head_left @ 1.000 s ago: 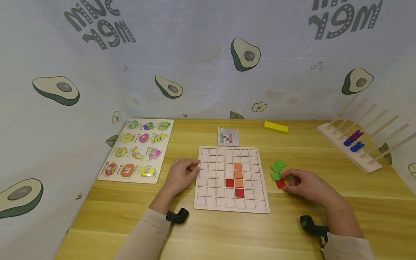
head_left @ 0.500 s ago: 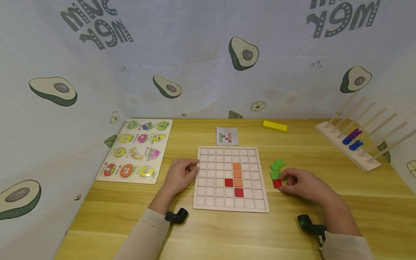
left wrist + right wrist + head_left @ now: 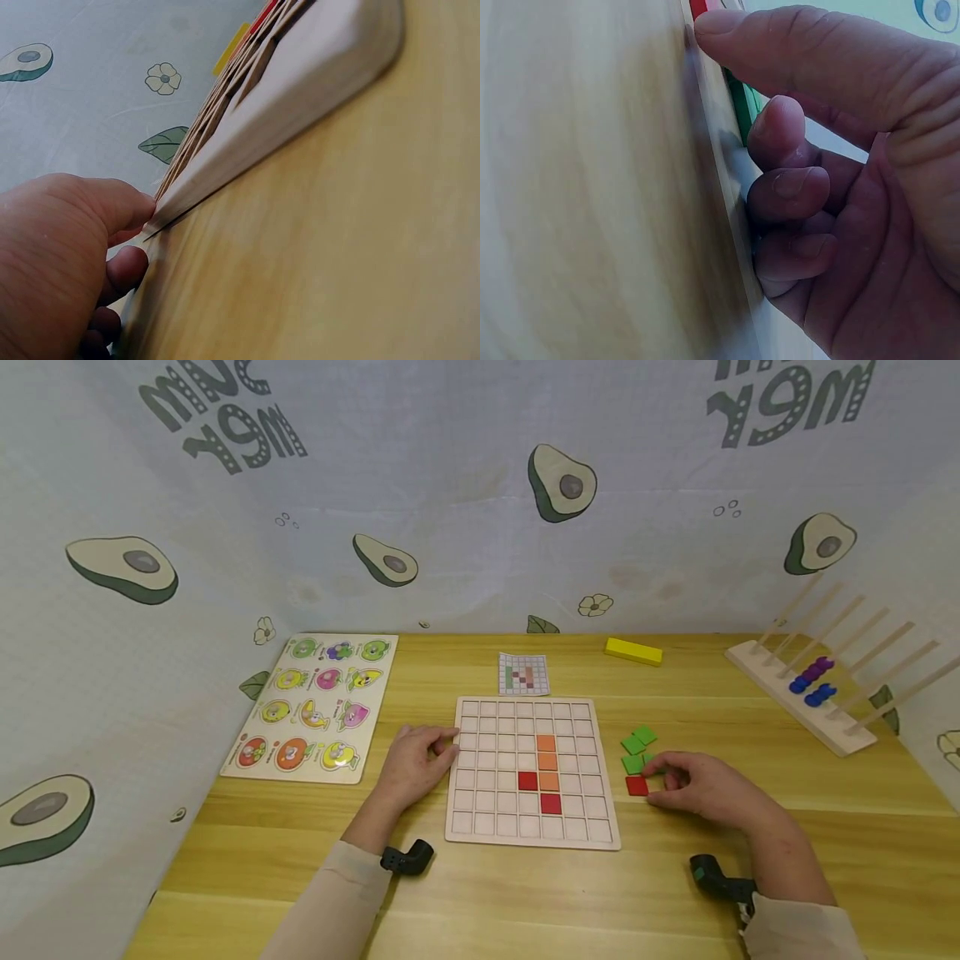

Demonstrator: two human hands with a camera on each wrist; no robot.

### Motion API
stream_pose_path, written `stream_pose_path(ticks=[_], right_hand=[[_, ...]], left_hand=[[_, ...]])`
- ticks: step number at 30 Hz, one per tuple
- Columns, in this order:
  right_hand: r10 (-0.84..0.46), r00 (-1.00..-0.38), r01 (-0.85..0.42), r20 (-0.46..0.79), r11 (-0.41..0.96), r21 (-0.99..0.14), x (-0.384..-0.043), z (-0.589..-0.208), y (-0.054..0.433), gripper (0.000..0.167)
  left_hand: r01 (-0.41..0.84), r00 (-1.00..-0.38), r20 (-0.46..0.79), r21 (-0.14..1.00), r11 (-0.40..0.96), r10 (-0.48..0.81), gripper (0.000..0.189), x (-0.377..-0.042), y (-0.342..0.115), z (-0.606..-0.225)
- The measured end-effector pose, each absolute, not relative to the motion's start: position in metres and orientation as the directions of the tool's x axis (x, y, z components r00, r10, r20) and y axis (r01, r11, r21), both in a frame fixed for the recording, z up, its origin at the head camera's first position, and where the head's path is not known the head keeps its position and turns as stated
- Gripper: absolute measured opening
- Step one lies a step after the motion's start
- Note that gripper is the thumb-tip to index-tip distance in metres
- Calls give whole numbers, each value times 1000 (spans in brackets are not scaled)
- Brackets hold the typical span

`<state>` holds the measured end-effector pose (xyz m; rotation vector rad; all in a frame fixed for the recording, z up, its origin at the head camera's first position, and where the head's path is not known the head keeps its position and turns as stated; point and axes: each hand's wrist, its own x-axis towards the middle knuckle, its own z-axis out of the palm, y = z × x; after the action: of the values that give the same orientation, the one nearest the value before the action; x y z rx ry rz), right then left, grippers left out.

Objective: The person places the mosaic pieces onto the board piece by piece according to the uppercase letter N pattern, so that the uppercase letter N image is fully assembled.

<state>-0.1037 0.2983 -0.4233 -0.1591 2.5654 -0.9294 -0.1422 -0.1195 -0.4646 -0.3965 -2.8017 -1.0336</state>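
My left hand [image 3: 412,768] rests on the table, fingertips against the left edge of a wooden grid board [image 3: 487,837]. In the left wrist view, a digit of that hand [image 3: 60,247] touches the board's pale side. An orange column of tiles [image 3: 549,762] lies in the board's cells, with a dark red tile [image 3: 528,781] beside it and another [image 3: 551,803] below. Right of the board, my right hand [image 3: 701,785] has its thumb and forefinger at the right side of a loose red tile [image 3: 637,786]. Several green tiles [image 3: 633,745] lie just above, one partly hidden by the forefinger.
A small printed pattern card [image 3: 523,674] lies behind the board. The fruit puzzle board [image 3: 309,710] is at left, a yellow block [image 3: 633,652] at back. Far right stands a peg rack [image 3: 802,697] with blue and purple beads. A patterned cloth [image 3: 465,527] hangs behind.
The loose red tile has slid a little left from under my right fingertips and turned squarer to the green tiles. My left hand stays at the board's edge; the view shifted slightly.
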Motion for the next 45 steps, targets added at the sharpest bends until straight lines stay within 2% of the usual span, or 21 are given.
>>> stream_pose_path(ticks=[32,45], right_hand=[[-228,-913,37,-337,779,-626,-103,-422,292,32],[-247,-929,-15,-274,768,-640,-101,-413,275,30]], left_hand=[[285,-958,209,621,730,196,27,-142,-118,-464],[290,-956,217,610,737,197,27,-142,-118,-464]])
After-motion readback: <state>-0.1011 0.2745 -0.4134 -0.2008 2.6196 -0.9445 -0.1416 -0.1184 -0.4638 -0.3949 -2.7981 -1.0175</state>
